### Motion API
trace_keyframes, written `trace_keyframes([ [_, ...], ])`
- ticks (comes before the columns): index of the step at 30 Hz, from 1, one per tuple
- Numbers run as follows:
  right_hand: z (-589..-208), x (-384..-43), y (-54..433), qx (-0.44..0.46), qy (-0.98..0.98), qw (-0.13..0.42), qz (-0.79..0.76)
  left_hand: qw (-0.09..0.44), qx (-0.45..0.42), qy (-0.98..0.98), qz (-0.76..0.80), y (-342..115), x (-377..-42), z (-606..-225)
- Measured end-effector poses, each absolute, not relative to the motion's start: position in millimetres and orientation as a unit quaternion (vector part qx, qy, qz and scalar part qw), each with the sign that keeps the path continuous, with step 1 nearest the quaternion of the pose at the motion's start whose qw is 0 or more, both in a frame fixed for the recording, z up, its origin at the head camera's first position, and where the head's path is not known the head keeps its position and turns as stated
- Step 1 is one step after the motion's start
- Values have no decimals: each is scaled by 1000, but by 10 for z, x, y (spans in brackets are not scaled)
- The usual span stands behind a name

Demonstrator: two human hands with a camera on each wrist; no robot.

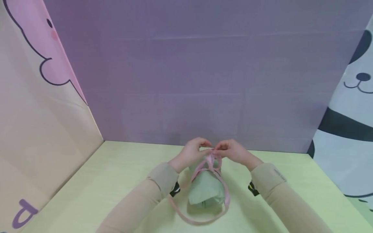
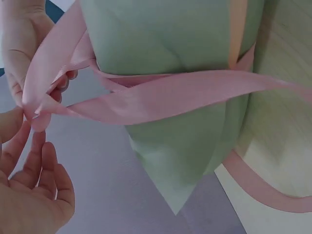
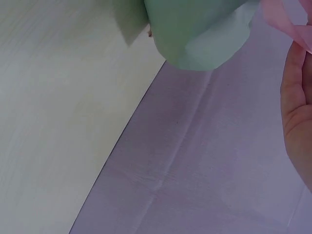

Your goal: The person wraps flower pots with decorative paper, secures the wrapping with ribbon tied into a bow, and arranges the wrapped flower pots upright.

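Observation:
A bundle wrapped in pale green paper [image 1: 205, 187] lies on the table, with a pink ribbon [image 2: 151, 100] passed around it. Above the bundle, my left hand [image 1: 192, 152] pinches the ribbon between thumb and fingertips, the other fingers loosely bent. Facing it, my right hand [image 1: 234, 152] pinches the ribbon too, fingertips close to those of the left. Between the hands the ribbon forms a loop and a small crossing, seen best in the left wrist view. One long ribbon length curves over the near side of the bundle. In the right wrist view, the right hand's fingertips are cut off by the frame.
The pale yellow table [image 1: 131, 181] meets a purple backdrop [image 1: 204, 81] just behind the hands. A side panel with a pink cartoon figure [image 1: 38, 38] stands at left, and one with a panda [image 1: 346, 155] at right.

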State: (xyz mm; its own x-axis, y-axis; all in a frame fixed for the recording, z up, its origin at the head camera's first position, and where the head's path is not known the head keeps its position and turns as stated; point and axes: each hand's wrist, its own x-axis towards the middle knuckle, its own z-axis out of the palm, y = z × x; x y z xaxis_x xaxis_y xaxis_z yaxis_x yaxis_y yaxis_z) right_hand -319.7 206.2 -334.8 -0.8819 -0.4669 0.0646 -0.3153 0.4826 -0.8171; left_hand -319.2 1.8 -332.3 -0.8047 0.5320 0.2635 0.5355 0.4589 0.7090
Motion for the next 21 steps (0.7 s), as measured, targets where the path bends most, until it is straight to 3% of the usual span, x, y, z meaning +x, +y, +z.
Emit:
trace_keyframes([
  [21,-3416,-3165,2042,-200,848,86,-483,-49,-277,-847,-452,111,-3262,-3414],
])
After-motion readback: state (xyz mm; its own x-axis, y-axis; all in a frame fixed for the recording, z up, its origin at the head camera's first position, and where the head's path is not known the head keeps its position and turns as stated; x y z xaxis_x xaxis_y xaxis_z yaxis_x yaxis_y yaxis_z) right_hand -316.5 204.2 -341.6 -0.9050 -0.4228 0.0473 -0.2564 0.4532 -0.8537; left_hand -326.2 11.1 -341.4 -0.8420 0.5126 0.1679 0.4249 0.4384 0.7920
